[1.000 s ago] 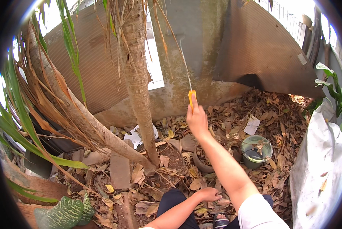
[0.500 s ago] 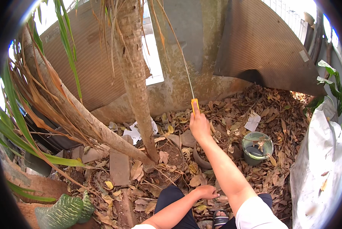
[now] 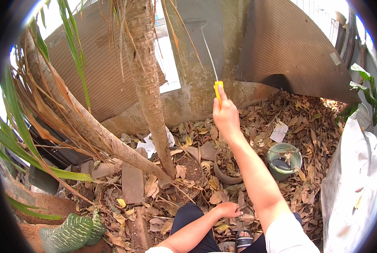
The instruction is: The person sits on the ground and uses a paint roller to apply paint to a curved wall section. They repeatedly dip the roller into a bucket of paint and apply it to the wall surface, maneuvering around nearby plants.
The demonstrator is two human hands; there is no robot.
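My right hand (image 3: pixel 226 120) is closed around the yellow handle of a paint roller (image 3: pixel 209 55). The thin metal rod rises from the handle, and its grey head is up against the grey-painted patch (image 3: pixel 207 44) of the wall, hard to make out from the paint. Below, my left hand (image 3: pixel 229 210) hangs over my knee with its fingers curled in and nothing visible in it. A green bucket (image 3: pixel 273 172) with dark grey contents and dry leaves at its rim stands on the leaf litter, right of my right forearm.
A ringed tree trunk (image 3: pixel 144 88) stands left of my arm, and a second leaning trunk (image 3: pixel 91 126) meets it low down. Corrugated brown sheets (image 3: pixel 294 50) cover the wall on both sides. A white sack (image 3: pixel 350 181) is at the right. Dry leaves (image 3: pixel 256 114) cover the ground.
My right hand has gone up and slightly right, carrying the paint roller higher along the wall. My left hand stays about where it was.
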